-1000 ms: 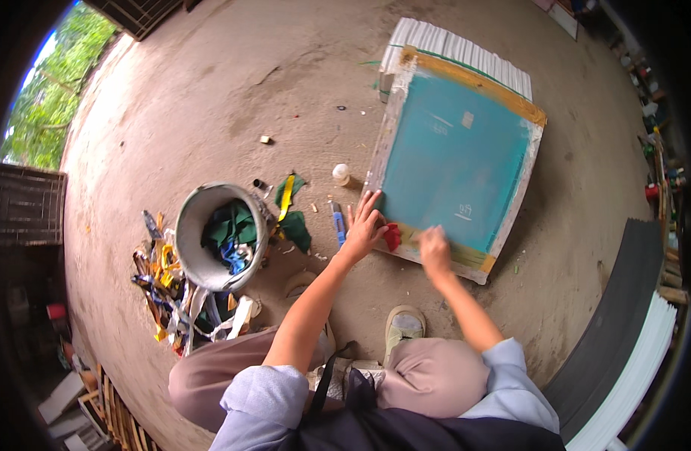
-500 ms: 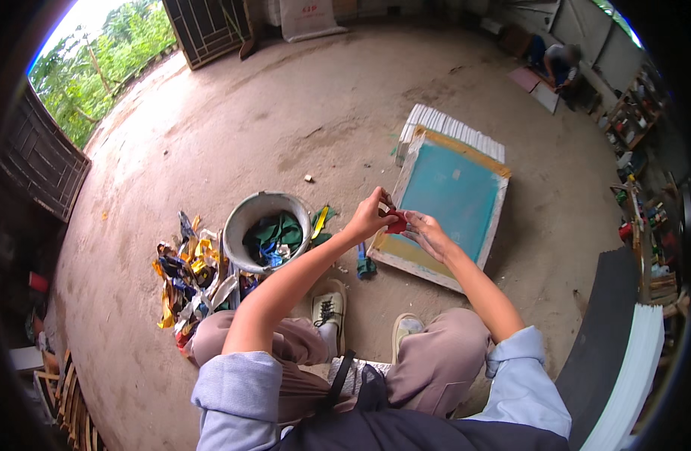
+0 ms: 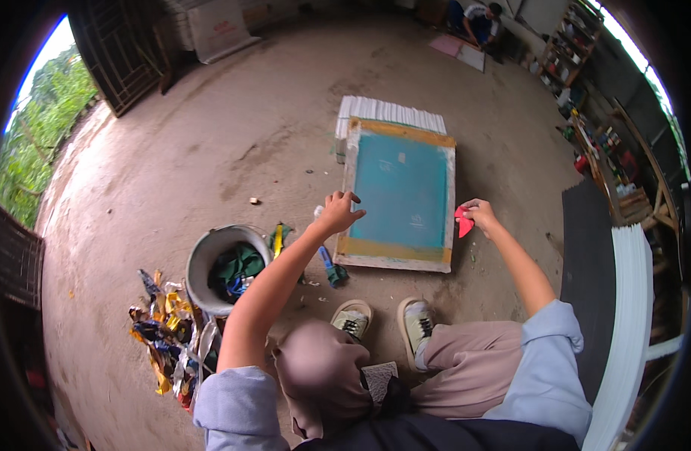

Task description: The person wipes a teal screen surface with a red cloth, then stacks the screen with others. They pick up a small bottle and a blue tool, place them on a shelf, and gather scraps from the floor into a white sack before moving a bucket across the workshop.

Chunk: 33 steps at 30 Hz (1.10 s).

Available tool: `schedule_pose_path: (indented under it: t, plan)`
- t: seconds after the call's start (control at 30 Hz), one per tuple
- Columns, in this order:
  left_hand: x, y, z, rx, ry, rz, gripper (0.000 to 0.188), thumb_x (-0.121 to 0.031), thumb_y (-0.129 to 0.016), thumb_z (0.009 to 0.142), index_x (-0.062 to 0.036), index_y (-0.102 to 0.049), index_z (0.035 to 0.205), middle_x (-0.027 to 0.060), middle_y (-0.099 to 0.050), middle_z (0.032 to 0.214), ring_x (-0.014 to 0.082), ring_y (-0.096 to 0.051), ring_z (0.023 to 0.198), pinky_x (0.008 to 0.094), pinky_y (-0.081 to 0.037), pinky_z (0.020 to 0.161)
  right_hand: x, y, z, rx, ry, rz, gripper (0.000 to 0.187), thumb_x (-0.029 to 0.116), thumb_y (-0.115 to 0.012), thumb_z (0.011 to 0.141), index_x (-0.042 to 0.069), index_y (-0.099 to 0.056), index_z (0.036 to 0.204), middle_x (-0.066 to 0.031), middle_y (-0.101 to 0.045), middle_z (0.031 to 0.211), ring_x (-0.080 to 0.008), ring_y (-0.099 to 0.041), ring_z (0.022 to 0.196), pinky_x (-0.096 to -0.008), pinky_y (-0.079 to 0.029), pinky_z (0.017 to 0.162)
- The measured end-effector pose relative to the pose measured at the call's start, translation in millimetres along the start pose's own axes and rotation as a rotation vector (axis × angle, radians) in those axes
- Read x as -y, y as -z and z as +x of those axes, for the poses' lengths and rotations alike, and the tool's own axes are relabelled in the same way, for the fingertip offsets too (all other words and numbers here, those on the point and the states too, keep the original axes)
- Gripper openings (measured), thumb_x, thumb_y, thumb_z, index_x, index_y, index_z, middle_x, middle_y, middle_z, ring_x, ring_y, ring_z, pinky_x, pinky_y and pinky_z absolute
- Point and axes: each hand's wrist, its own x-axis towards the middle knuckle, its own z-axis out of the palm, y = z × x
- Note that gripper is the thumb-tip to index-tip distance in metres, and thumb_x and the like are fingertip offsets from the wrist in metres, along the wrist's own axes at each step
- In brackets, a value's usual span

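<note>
You squat on a bare concrete floor (image 3: 233, 143), and the biggest thing before you is the screen frame (image 3: 400, 194) — a wooden rectangle with teal mesh, lying flat just beyond your shoes (image 3: 387, 325). Its far edge rests on a white ribbed sheet (image 3: 390, 113) that sticks out behind it; a band of tan tape runs along its near edge. Off to your right, by the floor's right edge, a dark board (image 3: 586, 270) lies next to a stack of white sheets (image 3: 631, 331). At your left, near the frame's near left corner, stands a grey bucket (image 3: 203, 263) with green cloth stuffed inside, and a heap of crumpled coloured wrappers (image 3: 165, 331) lies against its near side. Between the bucket and the frame lie a yellow tube (image 3: 276, 239) and a blue tube (image 3: 327, 263), close to each other but not touching the frame as far as you can see. At the far edge of the floor another person (image 3: 477, 19) sits over a pale sheet.

Your left hand (image 3: 338, 212) sits on the frame's left rail, fingers spread and gripping nothing, just pressing down on the wood. Your right hand (image 3: 479, 216) hovers just off the frame's right rail — fingers curled shut around a small red piece (image 3: 463, 222), which hangs close beside the rail; whether it touches the rail you cannot tell.
</note>
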Motion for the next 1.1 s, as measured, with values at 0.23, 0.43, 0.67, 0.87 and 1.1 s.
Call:
schedule_pose_path:
  t: [0.23,0.43,0.67,0.87,1.1]
  plan:
    - [28.9,-110.7,27.8,-0.306,-0.023,0.096,0.052,-0.024,-0.07,0.074,-0.0085,-0.046,0.118,0.0184,-0.034,0.13,0.0382,-0.031,0.123,0.0516,-0.029,0.101,-82.7,4.5,69.5,-0.144,0.08,-0.633,0.026,-0.004,-0.061,0.072,0.007,-0.07,0.094,-0.0105,-0.069,0.084,-0.0169,-0.065,0.076,-0.0298,-0.051,0.07]
    - [64.2,-139.5,50.3,-0.372,-0.04,0.118,0.054,-0.022,-0.065,0.078,-0.0112,-0.042,0.125,0.0135,-0.033,0.135,0.0331,-0.025,0.13,0.0534,-0.02,0.106,-35.4,-54.5,156.8,-0.658,0.574,-0.477,0.006,0.003,-0.061,0.078,0.005,-0.062,0.084,-0.012,-0.055,0.083,-0.0307,-0.058,0.077,-0.0393,-0.047,0.069]
    - [66.8,-157.8,56.5,-0.391,-0.055,0.279,0.048,-0.019,-0.063,0.077,-0.0139,-0.045,0.121,0.0125,-0.033,0.135,0.0318,-0.027,0.13,0.0516,-0.019,0.106,-72.6,-105.0,186.9,-0.706,0.787,-0.552,0.023,0.0,-0.056,0.082,0.002,-0.06,0.104,-0.0111,-0.056,0.112,-0.0308,-0.051,0.109,-0.0391,-0.045,0.091]
    - [66.4,-159.6,56.6,-0.393,-0.057,0.273,0.047,-0.018,-0.063,0.076,-0.0138,-0.047,0.12,0.0125,-0.036,0.134,0.0317,-0.029,0.129,0.0522,-0.02,0.106,-106.5,-172.1,123.7,-0.504,0.608,-0.779,0.054,0.023,-0.045,0.092,-0.002,-0.03,0.138,-0.0181,-0.029,0.144,-0.0333,-0.027,0.134,-0.0463,-0.021,0.111]
    - [71.9,-156.4,54.7,-0.312,-0.14,0.286,0.048,-0.024,-0.063,0.074,-0.0174,-0.048,0.119,0.0089,-0.036,0.135,0.0279,-0.03,0.129,0.0544,-0.016,0.107,-163.8,-160.8,70.8,-0.071,0.916,-1.007,0.057,0.035,-0.04,0.094,0.004,-0.028,0.14,-0.0169,-0.027,0.145,-0.0269,-0.025,0.136,-0.0419,-0.022,0.112]
